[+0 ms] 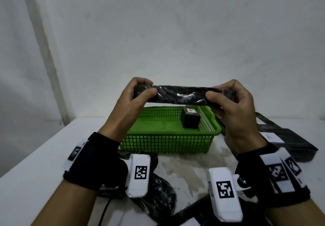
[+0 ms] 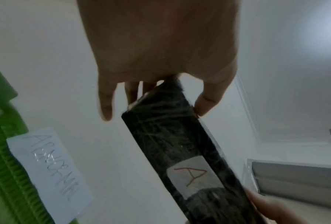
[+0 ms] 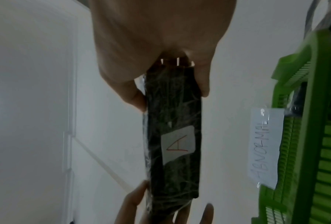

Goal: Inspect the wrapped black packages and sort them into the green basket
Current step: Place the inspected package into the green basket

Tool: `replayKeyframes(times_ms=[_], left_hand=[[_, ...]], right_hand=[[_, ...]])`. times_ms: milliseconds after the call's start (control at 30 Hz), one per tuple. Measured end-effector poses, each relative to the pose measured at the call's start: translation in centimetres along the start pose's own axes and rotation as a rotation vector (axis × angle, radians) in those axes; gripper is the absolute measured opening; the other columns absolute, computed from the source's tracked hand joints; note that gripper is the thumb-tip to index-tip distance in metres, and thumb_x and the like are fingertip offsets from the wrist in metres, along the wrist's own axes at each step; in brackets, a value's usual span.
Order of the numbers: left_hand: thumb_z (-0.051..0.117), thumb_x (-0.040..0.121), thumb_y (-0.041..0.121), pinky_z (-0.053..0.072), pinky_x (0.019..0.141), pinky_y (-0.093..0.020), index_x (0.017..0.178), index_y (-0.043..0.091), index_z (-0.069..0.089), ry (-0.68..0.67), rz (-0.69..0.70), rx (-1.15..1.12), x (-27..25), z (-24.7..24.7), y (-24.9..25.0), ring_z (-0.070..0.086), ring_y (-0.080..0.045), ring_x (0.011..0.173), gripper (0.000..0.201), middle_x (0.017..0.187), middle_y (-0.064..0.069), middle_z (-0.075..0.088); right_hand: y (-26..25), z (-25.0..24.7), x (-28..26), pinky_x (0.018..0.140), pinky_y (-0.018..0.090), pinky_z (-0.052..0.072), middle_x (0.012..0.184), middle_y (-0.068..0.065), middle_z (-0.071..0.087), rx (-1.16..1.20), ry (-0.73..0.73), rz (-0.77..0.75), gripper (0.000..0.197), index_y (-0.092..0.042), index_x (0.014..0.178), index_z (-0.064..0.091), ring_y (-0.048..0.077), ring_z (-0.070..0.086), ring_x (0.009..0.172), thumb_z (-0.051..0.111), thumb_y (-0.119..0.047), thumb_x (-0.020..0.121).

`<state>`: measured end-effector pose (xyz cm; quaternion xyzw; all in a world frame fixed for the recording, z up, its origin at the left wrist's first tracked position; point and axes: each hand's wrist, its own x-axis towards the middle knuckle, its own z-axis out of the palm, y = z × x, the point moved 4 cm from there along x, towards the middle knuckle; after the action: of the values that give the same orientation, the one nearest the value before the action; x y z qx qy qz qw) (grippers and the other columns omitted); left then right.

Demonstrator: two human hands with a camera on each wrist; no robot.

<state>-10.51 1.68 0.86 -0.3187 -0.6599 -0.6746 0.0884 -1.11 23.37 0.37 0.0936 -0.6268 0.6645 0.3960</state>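
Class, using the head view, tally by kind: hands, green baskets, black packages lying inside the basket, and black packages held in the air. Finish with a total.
Hands: 2, the left hand and the right hand
Green basket: 1
Black package in the basket: 1
Held black package: 1
Total: 5

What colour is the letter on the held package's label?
Red, an "A" on a white label on the black package; the left wrist view shows it best.
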Motion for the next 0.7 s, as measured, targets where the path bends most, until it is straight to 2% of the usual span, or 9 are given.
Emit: replayKeyframes(times_ms=[67, 167, 267, 300, 367, 467, 533, 600, 700], left_hand=[[0.062, 0.09, 0.047, 0.052, 0.082, -0.034, 0.109, 0.028, 0.061, -0.051, -0.131, -0.025, -0.1, 0.0, -0.2, 0.067, -0.013, 0.094, 0.027, 0.104, 0.005, 0.069], [0.063, 0.087, 0.037, 0.06, 0.073, -0.032, 0.124, 0.02, 0.057, -0.068, -0.208, -0.186, -0.3, 0.6, 0.0, 0.072, -0.02, 0.091, 0.041, 0.118, -0.01, 0.065], [0.074, 0.082, 0.016, 0.058, 0.076, -0.026, 0.137, 0.022, 0.049, -0.012, -0.103, -0.237, -0.1, 0.4, 0.1, 0.069, -0.011, 0.094, 0.061, 0.125, -0.007, 0.057], [0.072, 0.083, 0.008, 0.056, 0.077, -0.025, 0.14, 0.025, 0.046, -0.016, -0.068, -0.215, -0.1, 0.4, 0.1, 0.068, -0.012, 0.096, 0.064, 0.126, -0.006, 0.056], [0.072, 0.082, 0.004, 0.055, 0.079, -0.024, 0.143, 0.032, 0.041, -0.04, -0.019, -0.131, -0.2, 0.5, 0.0, 0.066, -0.011, 0.098, 0.073, 0.128, -0.005, 0.054], [0.079, 0.073, 0.033, 0.058, 0.088, -0.035, 0.142, 0.044, 0.038, -0.048, -0.022, -0.015, -0.5, 0.7, -0.5, 0.066, -0.014, 0.109, 0.081, 0.134, -0.002, 0.053], [0.082, 0.075, 0.034, 0.057, 0.093, -0.043, 0.143, 0.045, 0.037, -0.045, -0.028, 0.044, -0.7, 1.0, -0.8, 0.066, -0.018, 0.111, 0.082, 0.13, -0.002, 0.055], [0.078, 0.083, 0.018, 0.055, 0.097, -0.044, 0.145, 0.039, 0.034, -0.04, 0.011, 0.117, -0.8, 1.4, -0.6, 0.066, -0.015, 0.109, 0.079, 0.124, 0.0, 0.057], [0.077, 0.085, 0.016, 0.055, 0.098, -0.044, 0.146, 0.038, 0.032, -0.002, 0.089, 0.202, -1.0, 1.6, -0.1, 0.064, -0.013, 0.11, 0.079, 0.125, 0.006, 0.054]], right_hand=[[-0.6, 0.1, 0.0, 0.072, 0.032, 0.055, 0.098, -0.004, 0.07, 0.007, -0.036, -0.058, 0.02, -0.026, 0.079, 0.064, 0.02, 0.066, 0.091, 0.079, -0.029, 0.065], [-0.4, 0.1, -0.1, 0.1, 0.047, 0.052, 0.135, -0.007, 0.061, -0.052, -0.052, -0.084, 0.028, -0.032, 0.095, 0.068, 0.02, 0.059, 0.126, 0.079, -0.034, 0.07], [0.4, 0.1, 0.0, 0.113, 0.058, 0.041, 0.15, -0.001, 0.05, -0.05, -0.018, 0.064, 0.075, -0.044, 0.13, 0.058, 0.025, 0.049, 0.139, 0.087, -0.059, 0.062], [0.7, 0.0, 0.1, 0.11, 0.056, 0.045, 0.152, 0.0, 0.047, -0.021, -0.005, 0.152, 0.085, -0.044, 0.137, 0.052, 0.021, 0.053, 0.136, 0.088, -0.057, 0.061], [1.0, -0.2, 0.0, 0.092, 0.046, 0.057, 0.152, 0.006, 0.048, 0.011, 0.022, 0.258, 0.087, -0.035, 0.146, 0.045, 0.008, 0.071, 0.107, 0.086, -0.038, 0.07], [1.2, -0.7, -0.1, 0.072, 0.034, 0.057, 0.142, 0.018, 0.055, -0.014, 0.063, 0.301, 0.071, -0.026, 0.143, 0.046, 0.009, 0.074, 0.073, 0.079, -0.009, 0.081], [1.2, -1.0, -0.1, 0.079, 0.041, 0.06, 0.134, 0.024, 0.059, -0.021, 0.061, 0.277, 0.069, -0.027, 0.137, 0.052, 0.019, 0.076, 0.077, 0.081, -0.004, 0.078], [1.0, -1.0, -0.2, 0.086, 0.048, 0.062, 0.128, 0.028, 0.061, -0.09, 0.065, 0.216, 0.066, -0.031, 0.129, 0.057, 0.027, 0.074, 0.083, 0.083, -0.003, 0.075], [1.1, -1.0, -0.3, 0.084, 0.046, 0.062, 0.124, 0.028, 0.062, -0.097, 0.09, 0.164, 0.064, -0.029, 0.127, 0.058, 0.024, 0.072, 0.08, 0.081, 0.001, 0.077]])
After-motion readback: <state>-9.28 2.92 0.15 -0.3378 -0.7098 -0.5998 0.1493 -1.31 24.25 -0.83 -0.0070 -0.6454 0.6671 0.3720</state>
